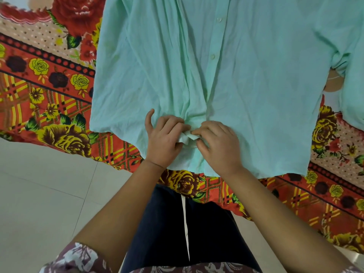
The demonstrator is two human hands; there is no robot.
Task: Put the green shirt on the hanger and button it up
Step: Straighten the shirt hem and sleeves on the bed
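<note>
Floor (pixel 39 184) w/ pale tiles at left, bedsheet (pixel 49 95) in red/yellow rose print beside it, covering a bed that runs diagonally across the frame. Green shirt (pixel 246 85) lies spread front-up on the bedsheet, centre to right, hem toward the person, collar end out of view at top. Hanger can't be seen. Left hand (pixel 165 138) sits at the lower placket near the hem — fingers closed, pinching a bunched bit of the fabric edge, little finger sticking up free. Right hand (pixel 218 146) just beside it, touching, fingers also curled shut on the same fabric fold at the placket. Two buttons (pixel 212 56) visible higher up the placket, look fastened; whether the bottom one is done can't tell, hands cover it. Short sleeve (pixel 342 62) of the shirt at far right, opening facing down. Person's dark trousers (pixel 167 233) at bottom centre.
</note>
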